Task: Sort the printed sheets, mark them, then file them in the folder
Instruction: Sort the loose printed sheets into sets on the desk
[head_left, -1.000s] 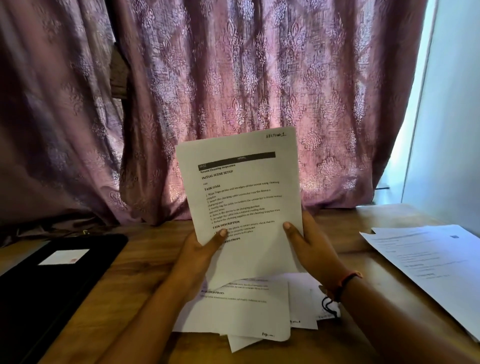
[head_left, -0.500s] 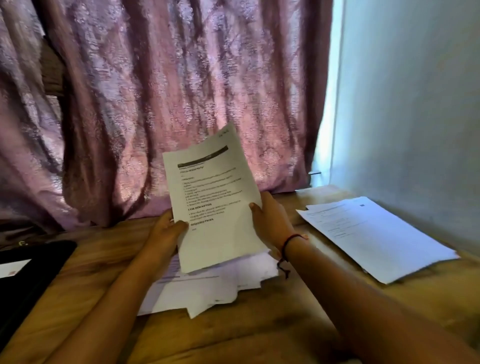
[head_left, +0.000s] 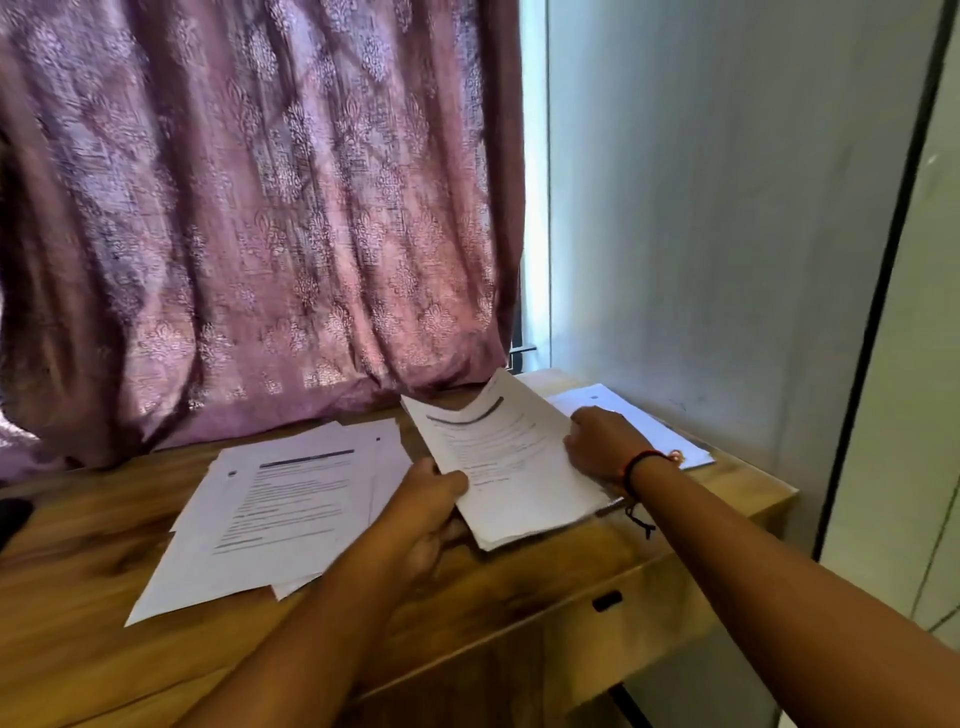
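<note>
Head view: left hand (head_left: 436, 496) and right hand (head_left: 605, 444) pinch a sheet (head_left: 511, 457) whose bowed top could land it crooked on the right pile (head_left: 618, 402).

- Wooden table (head_left: 519, 587): grained brown top, with a dark slot (head_left: 607, 601) in its front rail, nearer than the right hand (head_left: 602, 447).
- Loose sheets (head_left: 270, 514): printed pages, fanned and overlapping, lying flat just left of the left hand (head_left: 431, 499).
- Far stack (head_left: 639, 415): white pages lying flat at the far corner, beyond the right hand and partly hidden by it.
- Held bundle (head_left: 509, 467): gripped by both hands; whether its lower edge touches the top cannot be told.
- Dark object (head_left: 10, 514): well left of the left hand, cut off by the edge of view.
</note>
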